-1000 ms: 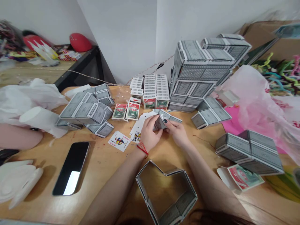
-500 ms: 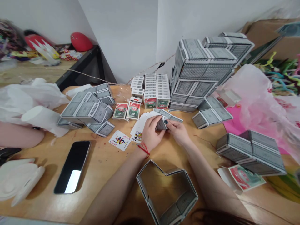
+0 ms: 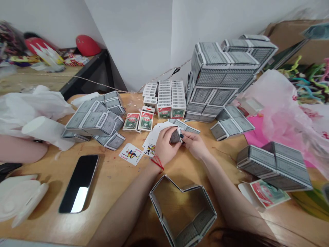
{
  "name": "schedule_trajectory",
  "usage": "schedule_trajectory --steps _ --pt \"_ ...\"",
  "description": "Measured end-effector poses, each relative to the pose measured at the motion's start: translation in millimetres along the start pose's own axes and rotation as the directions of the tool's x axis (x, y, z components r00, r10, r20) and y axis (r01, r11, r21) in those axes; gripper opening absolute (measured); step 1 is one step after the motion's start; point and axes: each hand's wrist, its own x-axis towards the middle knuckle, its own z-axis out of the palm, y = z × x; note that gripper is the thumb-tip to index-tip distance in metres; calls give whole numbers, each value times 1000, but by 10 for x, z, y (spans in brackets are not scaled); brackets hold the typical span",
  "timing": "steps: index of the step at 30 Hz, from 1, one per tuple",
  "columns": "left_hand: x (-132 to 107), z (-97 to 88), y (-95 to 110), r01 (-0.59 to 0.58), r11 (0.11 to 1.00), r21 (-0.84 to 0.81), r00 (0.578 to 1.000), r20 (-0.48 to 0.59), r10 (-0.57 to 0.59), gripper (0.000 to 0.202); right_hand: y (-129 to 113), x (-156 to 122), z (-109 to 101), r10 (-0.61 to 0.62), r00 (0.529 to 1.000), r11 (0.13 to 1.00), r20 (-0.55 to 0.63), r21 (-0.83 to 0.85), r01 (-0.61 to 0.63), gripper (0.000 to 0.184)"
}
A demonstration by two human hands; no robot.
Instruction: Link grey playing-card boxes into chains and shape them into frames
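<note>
Near the middle of the table, my left hand [image 3: 166, 145] is closed around a folded playing card [image 3: 175, 136] with a grey patterned back. My right hand [image 3: 194, 144] pinches the card's right edge between thumb and fingers; part of the card is hidden by the fingers. Just behind and left of my hands lie fanned white playing cards [image 3: 154, 134], and beside them a joker card [image 3: 131, 154] face up. More grey-backed cards [image 3: 189, 127] lie behind my right hand. Between my forearms stands a heart-shaped frame [image 3: 197, 228] of joined folded cards.
A tall stack of card-covered blocks [image 3: 214, 79] rises behind on the right. Card boxes [image 3: 165, 99] stand in rows at the back. Folded-card pieces [image 3: 88, 116] sit left, another block [image 3: 275, 166] right. A phone [image 3: 79, 183] lies front left; an opened card box [image 3: 268, 193] lies right.
Both hands stay at the same place with the folded card. It is turned slightly between the fingers, and the view has shifted a little.
</note>
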Motion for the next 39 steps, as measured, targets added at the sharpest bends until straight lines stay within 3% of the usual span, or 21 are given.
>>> schedule_trajectory --steps 6,25,33,39 --pt "12 -19 15 10 998 -62 1000 -29 -11 54 -18 -4 -27 55 998 987 -10 149 -53 30" --pt "22 -64 39 -50 993 -104 999 -11 49 50 -84 -32 -11 77 996 969 -36 238 -66 23" --pt "3 -57 13 -107 993 -50 993 51 110 52 -7 -6 -35 52 999 985 10 163 -53 26" --pt "-12 -56 -9 -134 991 -32 987 89 136 53 17 5 -39 18 1000 997 -25 70 -16 29"
